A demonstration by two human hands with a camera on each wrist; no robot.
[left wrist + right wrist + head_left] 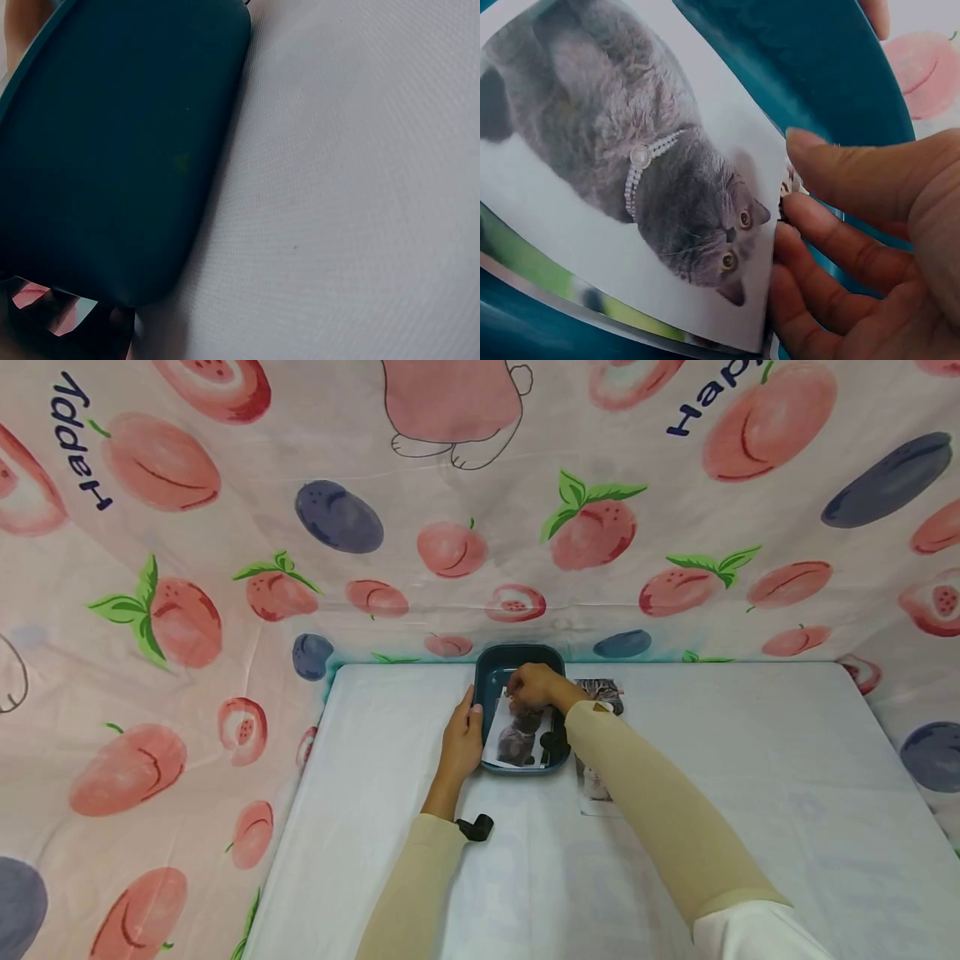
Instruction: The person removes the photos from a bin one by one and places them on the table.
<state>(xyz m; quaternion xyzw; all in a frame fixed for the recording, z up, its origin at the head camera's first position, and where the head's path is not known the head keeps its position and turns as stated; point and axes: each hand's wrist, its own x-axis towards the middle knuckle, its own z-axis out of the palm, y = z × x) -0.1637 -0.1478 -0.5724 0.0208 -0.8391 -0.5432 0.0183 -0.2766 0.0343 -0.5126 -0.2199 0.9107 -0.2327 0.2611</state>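
Observation:
A dark teal tray (489,675) stands at the far edge of the table. Inside it lie printed photos; the top one, a grey cat photo (667,172), shows the cat wearing a beaded collar. Another photo with green on it (525,259) sticks out beneath. My left hand (461,739) rests along the tray's left outer side, fingers extended; in the left wrist view its dark fingers (67,322) reach the tray's end. Within the tray, my right hand (534,685) holds the cat photo's end edge, its fingers bent, thumb close above the corner.
More animal photos (597,787) lie on the white table (750,777) just right of the tray, partly covered by the right sleeve. Behind the tray rises a fruit-patterned cloth (450,552). A small black device (476,827) sits at the left wrist.

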